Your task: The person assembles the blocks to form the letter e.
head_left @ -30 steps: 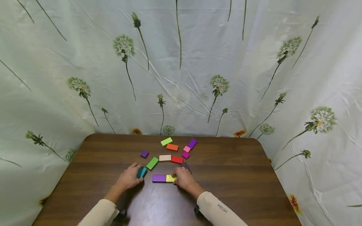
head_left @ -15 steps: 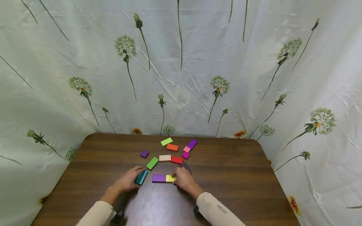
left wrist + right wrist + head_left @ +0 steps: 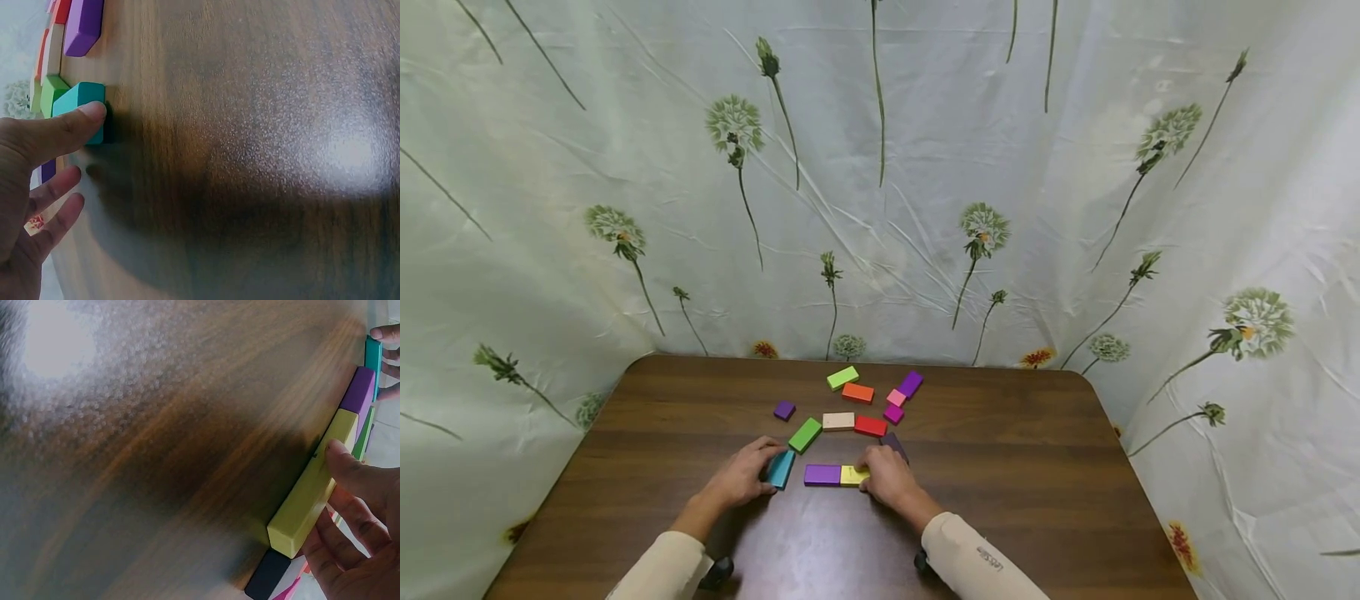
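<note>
In the head view my left hand (image 3: 747,475) pinches a teal block (image 3: 781,469) between thumb and fingers, just below the near end of a green block (image 3: 805,435). The left wrist view shows the thumb on the near end of that teal block (image 3: 90,94). My right hand (image 3: 889,477) grips a yellow block (image 3: 852,475), mostly covered by the fingers; the right wrist view shows it full length (image 3: 306,487). A purple block (image 3: 822,475) lies end to end with the yellow one. At the yellow block's other end sits a dark block (image 3: 893,446), partly behind the right hand.
Beyond the hands, a beige block (image 3: 838,422) and a red block (image 3: 870,426) meet end to end. Farther back lie lime (image 3: 842,378), orange (image 3: 857,392), pink (image 3: 897,397), magenta (image 3: 893,414) and purple (image 3: 911,384) blocks. A small dark purple block (image 3: 784,409) stands apart left.
My left hand first drew the teal block down and left while turning it, then shifted it slightly up and right towards the green block. My right hand stays on the yellow block.
</note>
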A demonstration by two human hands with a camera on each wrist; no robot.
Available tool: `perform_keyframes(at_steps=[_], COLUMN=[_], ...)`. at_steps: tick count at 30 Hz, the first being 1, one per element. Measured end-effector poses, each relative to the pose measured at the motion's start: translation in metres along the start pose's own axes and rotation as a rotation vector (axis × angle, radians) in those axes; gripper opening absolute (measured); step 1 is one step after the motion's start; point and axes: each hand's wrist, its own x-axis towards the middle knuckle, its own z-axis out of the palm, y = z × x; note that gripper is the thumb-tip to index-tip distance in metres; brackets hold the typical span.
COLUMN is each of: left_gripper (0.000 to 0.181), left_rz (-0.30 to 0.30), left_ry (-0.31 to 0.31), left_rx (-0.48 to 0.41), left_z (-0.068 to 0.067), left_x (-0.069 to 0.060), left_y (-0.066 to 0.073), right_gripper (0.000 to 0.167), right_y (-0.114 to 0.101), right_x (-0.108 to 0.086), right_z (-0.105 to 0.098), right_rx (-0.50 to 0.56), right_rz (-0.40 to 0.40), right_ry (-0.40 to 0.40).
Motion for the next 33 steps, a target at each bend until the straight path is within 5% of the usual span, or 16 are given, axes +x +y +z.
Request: perform_keyframes(at_steps=[6, 14, 26, 33], left_gripper=[0.06, 0.06, 0.06, 0.059], left_rz=[-0.064, 0.003, -0.064, -0.049], left_ry=[-0.013, 0.044, 0.002, 0.009], left_rx=[-0.004, 0.018, 0.005, 0.029], left_z=[0.0006, 0.0023, 0.0021, 0.0011], left_x=[-0.0004, -0.0012, 0.0003, 0.0012], left_y=[-0.0019, -0.0028, -0.0047, -0.004], right_gripper=[0.021, 0.02, 0.021, 0.021], right_y=[0.0013, 0.0027, 0.0008, 0.0], right_x=[0.0012, -0.0002, -0.0008, -0.002], right_z=[0.0011, 0.0014, 0.0002, -0.0008], right_rx=[-0.006, -0.02, -0.032, -0.021], right_rz=[-0.027, -0.051, -0.065, -0.039], right_ry=[0.013, 0.036, 0.058, 0.029])
